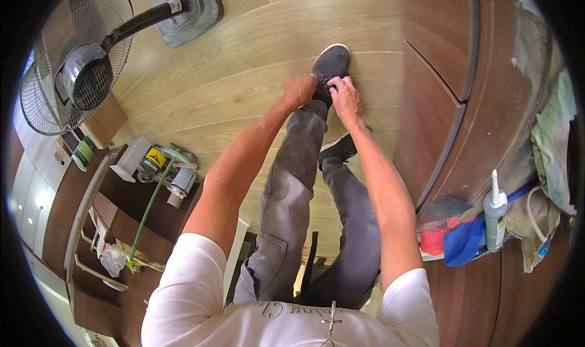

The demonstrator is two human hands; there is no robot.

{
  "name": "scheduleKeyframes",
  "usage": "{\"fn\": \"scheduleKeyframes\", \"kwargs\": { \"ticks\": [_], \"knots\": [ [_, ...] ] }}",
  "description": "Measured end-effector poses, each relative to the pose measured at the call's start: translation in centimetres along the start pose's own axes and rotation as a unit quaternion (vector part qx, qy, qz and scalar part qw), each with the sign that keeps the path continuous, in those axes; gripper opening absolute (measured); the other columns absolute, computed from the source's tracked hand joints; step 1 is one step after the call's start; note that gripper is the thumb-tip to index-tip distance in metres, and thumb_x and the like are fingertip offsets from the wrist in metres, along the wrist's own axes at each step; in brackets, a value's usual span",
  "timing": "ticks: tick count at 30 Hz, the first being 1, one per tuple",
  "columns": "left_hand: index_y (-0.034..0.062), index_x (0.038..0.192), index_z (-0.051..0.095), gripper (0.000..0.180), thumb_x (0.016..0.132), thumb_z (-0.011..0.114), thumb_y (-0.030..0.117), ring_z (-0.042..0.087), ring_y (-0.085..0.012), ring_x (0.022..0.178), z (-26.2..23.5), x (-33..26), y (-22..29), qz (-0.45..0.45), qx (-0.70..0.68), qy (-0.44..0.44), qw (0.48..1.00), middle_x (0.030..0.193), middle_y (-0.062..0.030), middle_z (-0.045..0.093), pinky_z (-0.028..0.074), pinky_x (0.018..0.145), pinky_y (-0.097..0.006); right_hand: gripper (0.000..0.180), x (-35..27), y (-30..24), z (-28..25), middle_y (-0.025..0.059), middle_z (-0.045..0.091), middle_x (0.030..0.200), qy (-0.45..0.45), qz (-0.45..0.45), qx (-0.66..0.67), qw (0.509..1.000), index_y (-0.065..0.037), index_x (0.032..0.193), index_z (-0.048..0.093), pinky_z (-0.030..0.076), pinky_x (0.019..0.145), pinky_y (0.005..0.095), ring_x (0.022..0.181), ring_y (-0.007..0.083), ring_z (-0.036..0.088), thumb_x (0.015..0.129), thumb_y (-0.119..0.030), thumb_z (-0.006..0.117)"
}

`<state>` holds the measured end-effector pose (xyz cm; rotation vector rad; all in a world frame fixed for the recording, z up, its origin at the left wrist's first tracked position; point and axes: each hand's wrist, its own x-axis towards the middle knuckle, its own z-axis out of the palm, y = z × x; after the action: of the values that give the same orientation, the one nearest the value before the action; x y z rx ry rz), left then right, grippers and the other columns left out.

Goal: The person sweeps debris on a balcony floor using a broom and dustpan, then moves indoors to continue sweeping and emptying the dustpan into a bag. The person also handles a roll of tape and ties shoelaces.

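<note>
A dark shoe (333, 57) with a pale sole edge is on my outstretched foot on the wood-look floor. Dark pinkish shoelaces (325, 86) cross its upper between my hands. My left hand (298, 91) is closed against the left side of the shoe; what its fingers grip is hidden. On the other side, my right hand (345, 98) has its fingertips pinched on the shoelace. The second dark shoe (339, 150) is nearer to me, partly hidden behind my right forearm. Grey trousers (285, 207) cover both my legs.
A black pedestal fan (88, 75) stands at the far left on its base (194, 17). Open brown shelving (135, 225) at the left bears cans and a green stick. Brown cabinet panels (432, 115) rise at the right, near a sealant cartridge (495, 219) and a blue cloth (466, 242).
</note>
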<state>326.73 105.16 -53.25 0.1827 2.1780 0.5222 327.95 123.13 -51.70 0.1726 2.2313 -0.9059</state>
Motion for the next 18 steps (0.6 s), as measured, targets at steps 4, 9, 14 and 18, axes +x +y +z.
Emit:
{"fn": "scheduleKeyframes", "kwargs": {
  "ticks": [4, 9, 14, 18],
  "knots": [
    [0.0047, 0.098, 0.061, 0.019, 0.089, 0.052, 0.019, 0.064, -0.0442, 0.088, -0.6, -1.0, -2.3, -0.079, -0.069, 0.003, 0.994, 0.092, -0.0231, 0.067, 0.050, 0.074, -0.055, 0.010, 1.4, -0.2, -2.1, 0.0109, 0.063, 0.097, 0.138, -0.016, 0.093, 0.986, -0.013, 0.095, 0.064, 0.049, 0.075, 0.0438, 0.090, 0.0328, 0.062, 0.088, -0.019, 0.061],
    [0.0031, 0.095, 0.057, 0.019, 0.092, 0.050, 0.020, 0.063, -0.0448, 0.080, -6.4, -2.1, -6.5, -0.180, -0.132, 0.221, 0.950, 0.086, -0.0247, 0.065, 0.049, 0.069, -0.052, 0.013, 2.3, -0.1, -6.2, 0.0056, 0.067, 0.076, 0.225, 0.108, 0.291, 0.924, -0.005, 0.096, 0.065, 0.050, 0.056, 0.0299, 0.063, 0.0143, 0.064, 0.090, -0.016, 0.061],
    [0.0023, 0.093, 0.056, 0.018, 0.090, 0.057, 0.020, 0.063, -0.0402, 0.076, -8.6, -2.5, -7.4, -0.139, -0.237, 0.263, 0.925, 0.080, -0.0213, 0.065, 0.048, 0.067, -0.046, 0.026, 2.0, 0.4, -6.5, 0.0071, 0.066, 0.086, 0.200, 0.134, 0.292, 0.926, -0.006, 0.114, 0.059, 0.051, 0.063, 0.0317, 0.066, 0.0148, 0.064, 0.089, -0.015, 0.060],
    [0.0032, 0.096, 0.058, 0.012, 0.093, 0.061, 0.014, 0.058, -0.0151, 0.084, -8.5, -3.5, -3.4, -0.027, -0.313, 0.126, 0.941, 0.090, -0.0089, 0.063, 0.048, 0.073, -0.031, 0.043, 0.2, 0.3, -3.5, 0.0089, 0.062, 0.098, 0.199, 0.112, 0.144, 0.963, -0.009, 0.126, 0.053, 0.051, 0.067, 0.0348, 0.071, 0.0170, 0.063, 0.084, -0.012, 0.064]
  ]
}}
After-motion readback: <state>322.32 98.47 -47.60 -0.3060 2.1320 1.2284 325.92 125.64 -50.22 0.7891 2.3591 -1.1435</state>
